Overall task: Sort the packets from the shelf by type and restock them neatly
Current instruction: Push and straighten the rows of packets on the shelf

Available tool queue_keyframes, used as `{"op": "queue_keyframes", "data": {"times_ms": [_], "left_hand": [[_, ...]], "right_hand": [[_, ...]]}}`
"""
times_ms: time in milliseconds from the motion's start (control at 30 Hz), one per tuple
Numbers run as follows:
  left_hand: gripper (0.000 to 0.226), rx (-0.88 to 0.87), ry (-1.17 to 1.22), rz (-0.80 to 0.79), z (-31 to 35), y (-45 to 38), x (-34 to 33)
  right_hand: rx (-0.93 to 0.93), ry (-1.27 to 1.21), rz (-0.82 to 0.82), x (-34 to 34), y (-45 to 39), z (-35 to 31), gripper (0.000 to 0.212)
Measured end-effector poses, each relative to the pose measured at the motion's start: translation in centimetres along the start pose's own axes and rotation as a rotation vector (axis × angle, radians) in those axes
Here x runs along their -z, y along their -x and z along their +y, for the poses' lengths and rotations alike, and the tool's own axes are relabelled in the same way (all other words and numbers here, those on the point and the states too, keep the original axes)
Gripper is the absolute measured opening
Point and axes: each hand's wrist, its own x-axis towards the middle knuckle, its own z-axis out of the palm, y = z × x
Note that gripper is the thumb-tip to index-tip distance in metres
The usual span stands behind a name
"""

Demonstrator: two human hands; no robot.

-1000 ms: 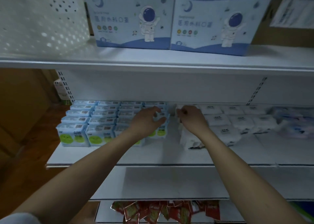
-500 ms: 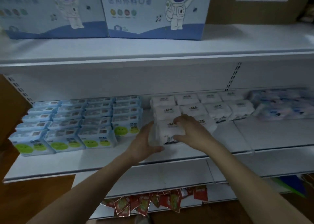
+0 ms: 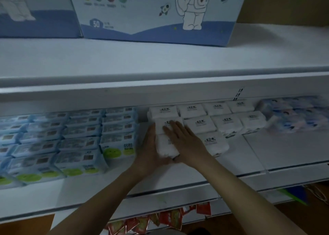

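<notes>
The white packet (image 3: 166,146) had been pushed back into its row (beside blue packets (image 3: 116,142)), pressed between the left hand (image 3: 149,152) and right hand (image 3: 185,142), fingers straight and together.

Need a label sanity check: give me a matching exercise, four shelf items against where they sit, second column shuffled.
Column A
1. blue packets with green labels
2. white packets
3. astronaut boxes
4. red sachets

Column B
a. top shelf
b. below the middle shelf
c. middle shelf, left part
d. middle shelf, centre, under both hands

Pairs: 1-c, 2-d, 3-a, 4-b
</notes>
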Motion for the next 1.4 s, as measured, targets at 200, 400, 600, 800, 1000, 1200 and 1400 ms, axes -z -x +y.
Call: {"op": "queue_keyframes", "data": {"times_ms": [200, 400, 600, 800, 1000, 1200, 1400], "left_hand": [[0.082, 0.102, 0.158, 0.24, 3.8, -1.9, -0.6], [0.062, 0.378, 0.792, 0.265, 4.4, -6.7, -0.1], [0.051, 0.418, 0.833, 0.277, 3.9, -7.5, -1.3], [0.066, 0.382, 0.697, 0.317, 3.2, -6.3, -1.5], [0.051, 0.414, 0.824, 0.281, 3.6, -6.1, -1.3], [0.057, 0.413, 0.814, 0.255, 3.7, -5.8, -1.2], [0.036, 0.384, 0.684, 0.341, 3.8, -5.1, -1.1]], "right_hand": [[0.022, -0.038, 0.055, -0.8, -0.2, 0.3, 0.118], [0.072, -0.105, 0.076, -0.7, -0.1, 0.5, 0.11], [0.081, -0.107, 0.062, -1.3, -0.8, 0.9, 0.116], [0.101, -0.09, 0.048, -0.9, -0.7, 1.3, 0.113], [0.126, -0.046, -0.009, -0.5, -1.9, 1.8, 0.121], [0.141, -0.047, 0.0, -0.3, -2.1, 2.2, 0.12], [0.18, -0.104, -0.045, -0.1, -1.0, 2.4, 0.126]]}}
